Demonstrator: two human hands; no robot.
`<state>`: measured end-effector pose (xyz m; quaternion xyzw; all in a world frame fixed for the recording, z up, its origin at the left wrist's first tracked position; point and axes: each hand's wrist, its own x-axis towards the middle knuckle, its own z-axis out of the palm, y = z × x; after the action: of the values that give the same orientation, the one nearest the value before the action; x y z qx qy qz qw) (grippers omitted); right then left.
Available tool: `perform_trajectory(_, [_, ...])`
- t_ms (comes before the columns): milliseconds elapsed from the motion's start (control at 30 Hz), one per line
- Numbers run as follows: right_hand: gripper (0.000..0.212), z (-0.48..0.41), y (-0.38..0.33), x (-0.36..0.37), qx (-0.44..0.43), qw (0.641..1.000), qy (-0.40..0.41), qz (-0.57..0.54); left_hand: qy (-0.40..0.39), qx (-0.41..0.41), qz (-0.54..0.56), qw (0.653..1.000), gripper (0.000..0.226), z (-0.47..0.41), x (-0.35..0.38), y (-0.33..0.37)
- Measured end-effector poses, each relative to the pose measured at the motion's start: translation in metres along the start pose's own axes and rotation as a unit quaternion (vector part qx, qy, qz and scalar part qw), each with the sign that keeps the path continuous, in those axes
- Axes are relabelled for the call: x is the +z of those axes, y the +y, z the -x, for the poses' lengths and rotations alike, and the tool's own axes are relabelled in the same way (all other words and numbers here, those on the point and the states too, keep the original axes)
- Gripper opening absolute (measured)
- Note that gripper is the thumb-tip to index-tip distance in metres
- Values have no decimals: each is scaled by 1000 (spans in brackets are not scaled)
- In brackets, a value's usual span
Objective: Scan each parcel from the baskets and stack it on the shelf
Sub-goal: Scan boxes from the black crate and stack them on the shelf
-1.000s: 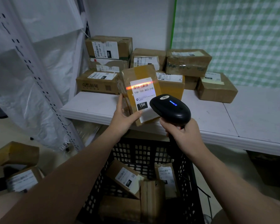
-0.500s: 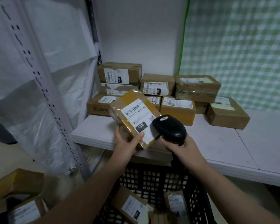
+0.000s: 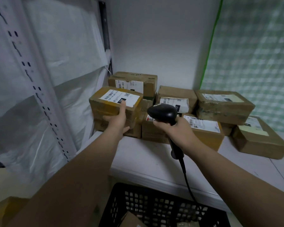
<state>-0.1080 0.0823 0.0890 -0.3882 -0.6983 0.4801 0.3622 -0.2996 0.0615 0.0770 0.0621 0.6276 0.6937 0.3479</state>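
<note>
A brown cardboard parcel with a white label on its top lies on another box at the left end of the white shelf. My left hand grips its front, thumb up near the label and fingers under its lower edge. My right hand holds a black corded barcode scanner by the handle, just right of the parcel and pointing at the stack. A black plastic basket stands below the shelf edge, with one parcel corner showing inside.
Several other labelled cardboard boxes are stacked along the back of the shelf, up to the right. A perforated white upright and plastic sheeting stand at the left. A green checked curtain hangs at the back right.
My left hand has carried the parcel from in front of the scanner up and back onto the left stack, label now facing up. The red scan line is gone. The view has risen.
</note>
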Motion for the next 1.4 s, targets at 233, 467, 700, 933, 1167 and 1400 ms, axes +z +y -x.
perform_trajectory(233, [24, -19, 15, 8, 46, 999, -3, -7, 42, 268, -446, 853, 105, -7, -26, -17])
perform_trajectory(467, [26, -24, 26, 22, 50, 999, 4, -13, 46, 431, -621, 653, 85, -36, -18, -14])
perform_trajectory(700, [23, -10, 14, 15, 46, 998, -37, 3, 68, 434, -641, 629, 83, -35, -1, -11])
perform_trajectory(933, [20, 72, 28, -10, 96, 989, -109, 12, 13, 473, -542, 694, 79, 23, -43, -49])
perform_trajectory(1167, [23, 187, 102, -23, 205, 966, -157, 8, -109, 503, -508, 690, 54, 89, -135, -182])
perform_trajectory(1400, [28, 215, 161, -45, 242, 956, -143, 86, -251, 342, -575, 699, 56, 141, -155, -277])
